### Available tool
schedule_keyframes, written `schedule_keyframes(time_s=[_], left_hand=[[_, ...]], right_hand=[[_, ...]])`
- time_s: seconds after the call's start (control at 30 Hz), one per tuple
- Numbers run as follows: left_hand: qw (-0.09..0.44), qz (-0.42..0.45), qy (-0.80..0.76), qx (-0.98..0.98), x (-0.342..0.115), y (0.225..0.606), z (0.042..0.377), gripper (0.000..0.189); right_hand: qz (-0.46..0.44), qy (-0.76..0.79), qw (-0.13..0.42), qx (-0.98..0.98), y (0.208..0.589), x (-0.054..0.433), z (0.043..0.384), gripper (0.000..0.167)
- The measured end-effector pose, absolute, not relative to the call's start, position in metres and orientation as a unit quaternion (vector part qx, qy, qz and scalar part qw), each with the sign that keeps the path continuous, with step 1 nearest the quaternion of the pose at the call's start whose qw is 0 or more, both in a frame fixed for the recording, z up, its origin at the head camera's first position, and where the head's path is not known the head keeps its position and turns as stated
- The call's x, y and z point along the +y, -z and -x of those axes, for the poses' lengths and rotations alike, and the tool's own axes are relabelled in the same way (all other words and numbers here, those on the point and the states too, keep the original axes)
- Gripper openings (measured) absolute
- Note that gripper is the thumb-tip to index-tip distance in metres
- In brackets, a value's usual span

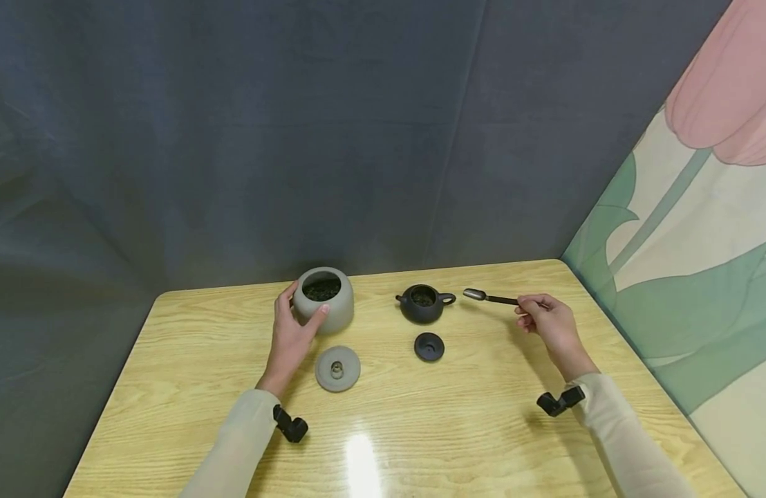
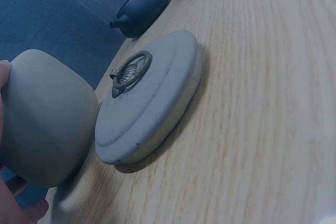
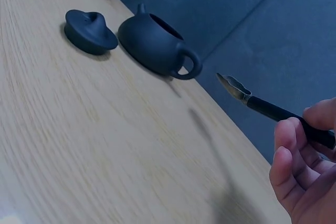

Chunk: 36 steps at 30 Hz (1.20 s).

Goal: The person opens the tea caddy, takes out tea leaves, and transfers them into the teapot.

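Observation:
My left hand [image 1: 292, 339] grips a round grey tea jar [image 1: 339, 310] from its left side, thumb near the rim. Dark tea leaves [image 1: 321, 289] show inside the jar. In my right hand [image 1: 549, 326] a tea scoop [image 1: 501, 299] is pinched by its dark handle, its metal bowl pointing left above the table. The scoop's shadow falls on the wood in the right wrist view. Left of the scoop stands a small black teapot [image 1: 421, 312], uncovered, with leaves inside and its handle toward the scoop.
The grey jar lid [image 1: 337, 380], topped by a metal ring, lies in front of the jar. A black teapot lid [image 1: 429, 347] lies in front of the teapot. All stand on a wooden table [image 1: 451, 429], with a dark curtain [image 1: 333, 138] behind and a floral panel [image 1: 700, 277] at right.

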State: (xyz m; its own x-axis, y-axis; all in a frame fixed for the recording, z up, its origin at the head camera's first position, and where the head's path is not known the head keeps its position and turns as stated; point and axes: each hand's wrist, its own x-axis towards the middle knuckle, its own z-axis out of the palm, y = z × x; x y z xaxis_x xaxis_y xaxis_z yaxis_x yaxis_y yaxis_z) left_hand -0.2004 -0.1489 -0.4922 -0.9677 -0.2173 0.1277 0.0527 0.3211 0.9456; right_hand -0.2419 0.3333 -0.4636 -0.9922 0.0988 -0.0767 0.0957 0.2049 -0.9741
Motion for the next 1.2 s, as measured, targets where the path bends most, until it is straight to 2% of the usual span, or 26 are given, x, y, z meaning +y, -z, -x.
schedule_keyframes(time_s=[0.13,0.43,0.67,0.87,1.03,1.2], left_hand=[[0.113,-0.054,0.581,-0.804,-0.149,0.492,0.201,0.087],[0.111,-0.056,0.581,-0.804,-0.148,0.492,0.202,0.087],[0.113,-0.056,0.58,-0.804,-0.149,0.492,0.201,0.086],[0.112,-0.055,0.582,-0.804,-0.15,0.492,0.201,0.087],[0.11,-0.052,0.582,-0.804,-0.15,0.491,0.201,0.088],[0.109,-0.051,0.581,-0.805,-0.15,0.491,0.201,0.088]], right_hand=[[0.08,-0.635,-0.001,-0.769,0.464,0.339,0.24,0.016],[0.115,-0.615,-0.011,-0.78,0.47,0.347,0.237,0.029],[0.149,-0.614,0.01,-0.775,0.472,0.343,0.232,0.024],[0.168,-0.599,0.006,-0.783,0.474,0.341,0.228,0.024],[0.157,-0.567,0.006,-0.808,0.479,0.341,0.228,0.026],[0.102,-0.458,0.002,-0.883,0.483,0.339,0.225,0.03]])
